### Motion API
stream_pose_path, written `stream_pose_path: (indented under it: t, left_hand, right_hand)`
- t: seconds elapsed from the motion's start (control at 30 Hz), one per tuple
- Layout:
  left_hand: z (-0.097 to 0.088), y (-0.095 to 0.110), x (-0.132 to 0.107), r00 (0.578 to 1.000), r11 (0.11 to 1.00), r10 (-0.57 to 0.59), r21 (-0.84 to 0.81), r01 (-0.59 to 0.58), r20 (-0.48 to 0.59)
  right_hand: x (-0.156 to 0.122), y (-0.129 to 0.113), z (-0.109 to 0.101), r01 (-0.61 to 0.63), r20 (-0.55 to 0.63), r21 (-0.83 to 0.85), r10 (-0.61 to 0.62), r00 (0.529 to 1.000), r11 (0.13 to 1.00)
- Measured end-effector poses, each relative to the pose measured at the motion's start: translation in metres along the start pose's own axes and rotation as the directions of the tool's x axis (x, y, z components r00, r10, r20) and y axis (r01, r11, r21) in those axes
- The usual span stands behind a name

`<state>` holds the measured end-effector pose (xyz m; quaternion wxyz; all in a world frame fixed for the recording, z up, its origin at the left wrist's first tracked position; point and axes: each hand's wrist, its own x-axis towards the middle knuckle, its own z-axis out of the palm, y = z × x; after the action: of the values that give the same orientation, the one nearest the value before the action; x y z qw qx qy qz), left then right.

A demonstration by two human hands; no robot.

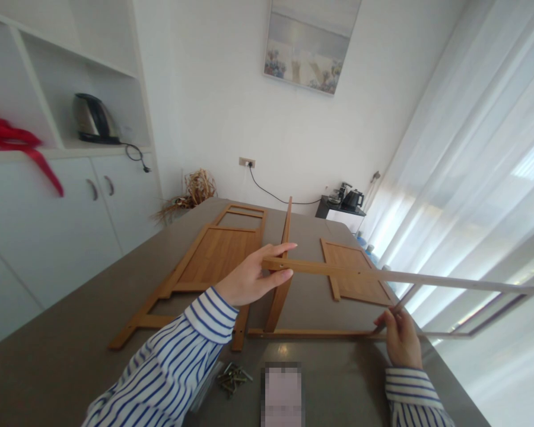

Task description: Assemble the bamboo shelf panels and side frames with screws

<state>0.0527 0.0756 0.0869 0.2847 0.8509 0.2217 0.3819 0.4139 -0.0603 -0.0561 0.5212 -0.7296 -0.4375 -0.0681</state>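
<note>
A wooden frame [329, 270] with long rails is held on edge above the table's right side. My left hand [249, 276] pinches the end of its upper rail between thumb and fingers. Close against that end stands a wooden board [282, 290], seen nearly edge-on; whether they are joined I cannot tell. My right hand [400, 338] is closed around a crossbar of the frame, near the lower rail. Beyond my left hand a larger wooden frame with a panel [220, 255] lies flat. Another framed panel [356, 270] rests flat at the right, behind the held frame.
Several screws [234, 378] lie in a heap at the near edge of the grey table [329, 373], beside a pixelated rectangle [282, 394]. White cabinets [71, 207] stand at the left, a sheer curtain [471, 178] at the right. A small black-topped stand [338, 213] holds a kettle.
</note>
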Motion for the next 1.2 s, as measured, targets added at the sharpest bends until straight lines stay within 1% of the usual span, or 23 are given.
stream_pose_path:
  t: [0.23,0.5,0.83,1.2]
  left_hand:
    - [0.001,-0.001,-0.001,1.000,1.000,0.013,0.001,-0.013,0.001]
    - [0.001,-0.002,-0.001,1.000,0.998,0.030,-0.049,-0.030,0.004]
    - [0.001,-0.003,0.000,0.998,0.998,0.057,-0.029,-0.057,-0.002]
    - [0.000,-0.004,-0.001,1.000,0.999,0.028,0.020,-0.028,-0.007]
  right_hand:
    - [0.003,0.004,-0.003,0.009,0.005,0.026,-0.009,1.000,1.000]
    - [0.003,0.010,-0.004,0.001,-0.016,0.042,-0.001,1.000,0.999]
    - [-0.002,0.003,-0.004,-0.031,-0.025,0.021,0.032,0.999,0.999]
    - [-0.003,-0.003,-0.002,-0.047,-0.021,0.023,0.048,0.999,0.999]
